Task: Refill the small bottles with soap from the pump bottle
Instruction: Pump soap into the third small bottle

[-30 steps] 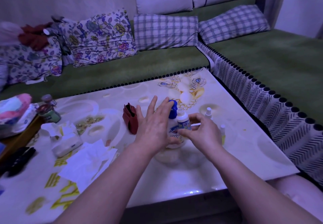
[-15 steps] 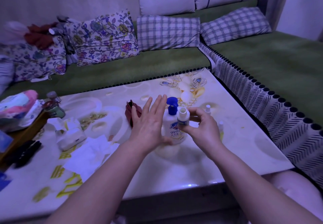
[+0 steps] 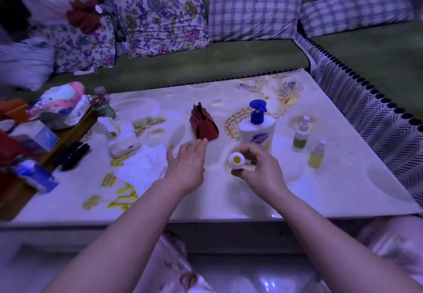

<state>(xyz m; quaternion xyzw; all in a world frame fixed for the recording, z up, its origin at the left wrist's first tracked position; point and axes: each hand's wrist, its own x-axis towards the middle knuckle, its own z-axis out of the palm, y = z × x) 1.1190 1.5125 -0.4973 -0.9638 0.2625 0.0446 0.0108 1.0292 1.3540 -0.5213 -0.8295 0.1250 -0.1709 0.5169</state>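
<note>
- Small bottle (image 3: 237,160) sat in my right hand (image 3: 261,171), pinched between my curled fingers and thumb, its uncapped mouth facing up at me with yellow showing inside the white rim.
- I held it over the table (image 3: 332,192), just in front of the pump bottle (image 3: 257,133) and near its base.
- That pump bottle stood upright on the table, white with a blue pump head (image 3: 257,109); neither of my hands touched it.
- My left hand (image 3: 187,164) was open, palm down, fingers straight and a little spread, with nothing in it. It lay beside the bottle I held, fingertips close to a red pouch (image 3: 203,124); I could not tell whether it touched the tabletop.
- Two capped bottles stood upright to the right of the pump bottle, apart from it: a green bottle (image 3: 301,136) farther from me and a yellow bottle (image 3: 317,155) nearer.
- Loose white tissues (image 3: 142,167) lay left of my left hand, a tissue pack (image 3: 123,141) just beyond them.
</note>
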